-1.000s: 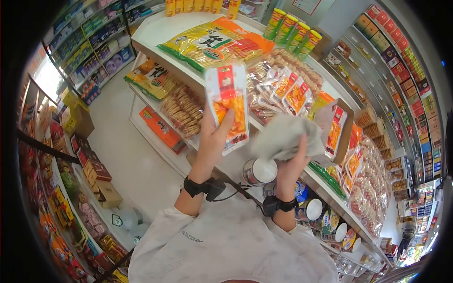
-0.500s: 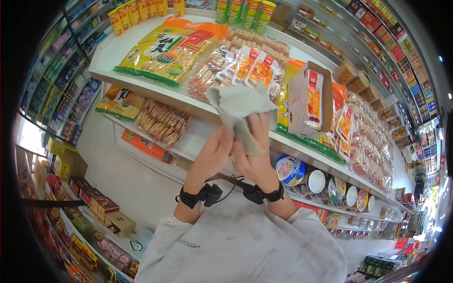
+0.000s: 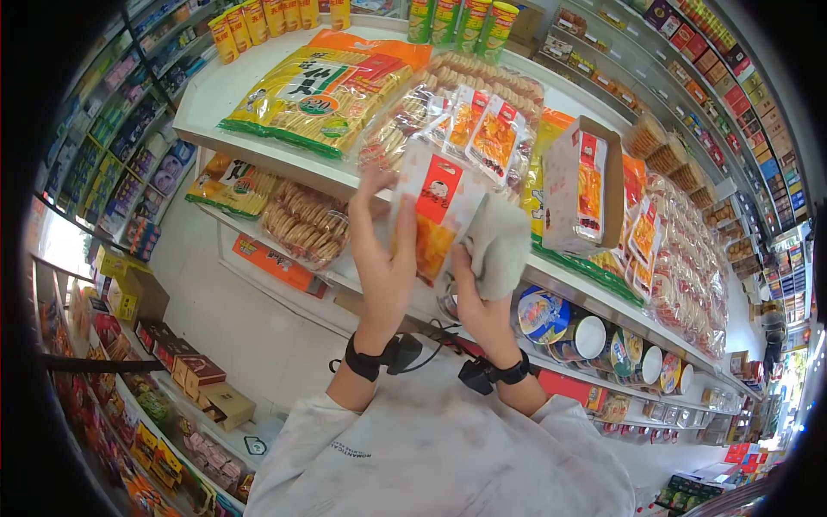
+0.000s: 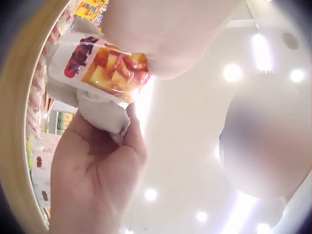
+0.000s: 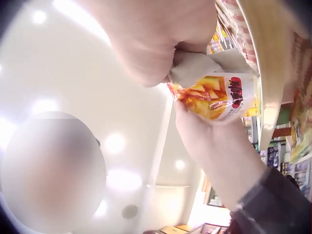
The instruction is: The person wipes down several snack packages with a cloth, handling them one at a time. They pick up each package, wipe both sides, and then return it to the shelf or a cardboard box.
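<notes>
In the head view my left hand (image 3: 381, 271) grips a snack packet (image 3: 441, 202) in front of the shelf edge, thumb across its face. The packet is white with a red label above a picture of orange food. My right hand (image 3: 487, 314) holds a crumpled grey cloth (image 3: 504, 246) against the packet's right side. From the left wrist, the cloth (image 4: 102, 113) is bunched between the right hand's thumb and fingers along the packet's (image 4: 114, 70) edge. In the right wrist view the left thumb lies at the lower end of the packet (image 5: 209, 97).
Similar packets (image 3: 495, 133) lie on a bag of round crackers (image 3: 405, 121) on the white top shelf. Right of them stands an open carton (image 3: 560, 194) of packets. A large yellow snack bag (image 3: 319, 95) lies to the left. Round tubs (image 3: 590, 336) line the lower shelf.
The cloth was apart from the packet, then came over it and hid it between both hands. Now the packet's face shows again, with the cloth at its right side. The head view has shifted.
</notes>
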Action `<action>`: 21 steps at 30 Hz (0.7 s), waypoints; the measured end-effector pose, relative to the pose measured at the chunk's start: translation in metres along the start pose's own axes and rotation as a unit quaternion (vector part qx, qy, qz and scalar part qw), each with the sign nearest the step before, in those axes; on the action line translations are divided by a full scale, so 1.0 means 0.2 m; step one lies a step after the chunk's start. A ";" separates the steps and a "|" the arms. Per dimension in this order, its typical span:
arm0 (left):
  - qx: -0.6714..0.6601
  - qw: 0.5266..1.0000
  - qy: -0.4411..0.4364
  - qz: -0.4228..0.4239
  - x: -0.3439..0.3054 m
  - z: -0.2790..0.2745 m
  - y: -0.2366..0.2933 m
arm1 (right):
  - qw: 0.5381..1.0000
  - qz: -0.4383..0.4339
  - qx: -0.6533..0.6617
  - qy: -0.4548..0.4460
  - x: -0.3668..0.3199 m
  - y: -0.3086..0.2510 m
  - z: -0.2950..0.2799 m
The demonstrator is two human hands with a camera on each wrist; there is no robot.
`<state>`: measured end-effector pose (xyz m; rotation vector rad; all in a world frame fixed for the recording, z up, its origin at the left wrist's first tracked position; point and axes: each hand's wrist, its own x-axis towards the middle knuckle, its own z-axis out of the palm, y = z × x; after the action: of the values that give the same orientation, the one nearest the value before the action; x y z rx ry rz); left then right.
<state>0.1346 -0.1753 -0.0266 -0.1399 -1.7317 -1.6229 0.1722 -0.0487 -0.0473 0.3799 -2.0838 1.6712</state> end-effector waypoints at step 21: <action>-0.550 0.789 -0.078 -0.261 0.09 -0.13 0.06 | 0.954 -0.150 -0.080 -0.249 -0.01 -0.07 0.09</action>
<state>0.1396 -0.2036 -0.0094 -0.3693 -0.6969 -2.9448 0.1772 -0.0698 -0.0398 1.0989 -2.3349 1.3090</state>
